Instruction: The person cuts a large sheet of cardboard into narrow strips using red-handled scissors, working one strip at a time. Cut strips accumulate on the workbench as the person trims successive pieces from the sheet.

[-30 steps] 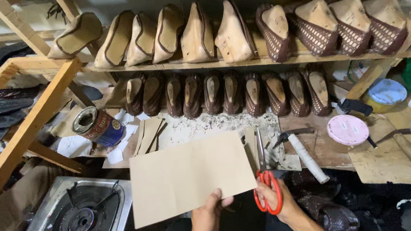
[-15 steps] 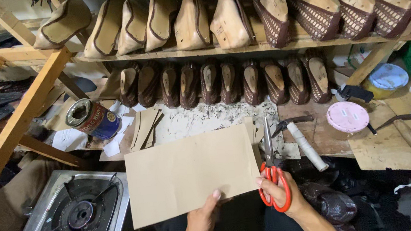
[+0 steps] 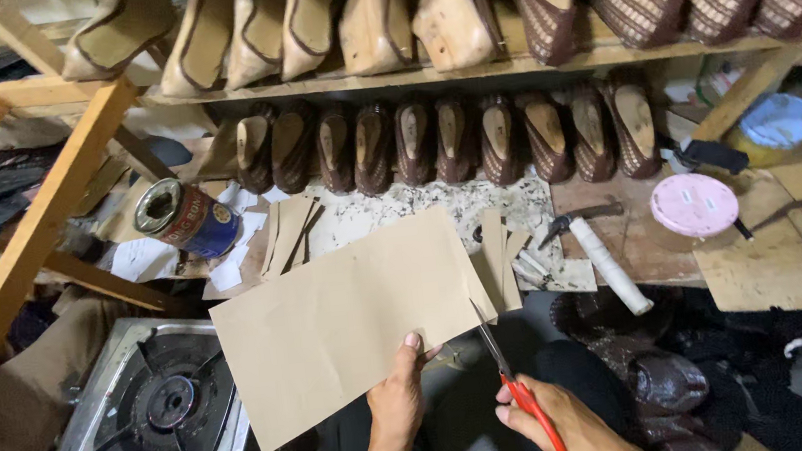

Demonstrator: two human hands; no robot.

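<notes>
Flat tan card sheet, red-handled steel scissors

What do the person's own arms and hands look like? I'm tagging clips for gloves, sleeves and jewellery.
Both hands are bare: no gloves on the left hand or the right hand. Both forearms are uncovered as far as the bottom edge of the picture, so no sleeve or cuff shows. No watch, bracelet or ring is visible. The left thumbnail is short and unpainted. No markings or bandages can be made out.
</notes>
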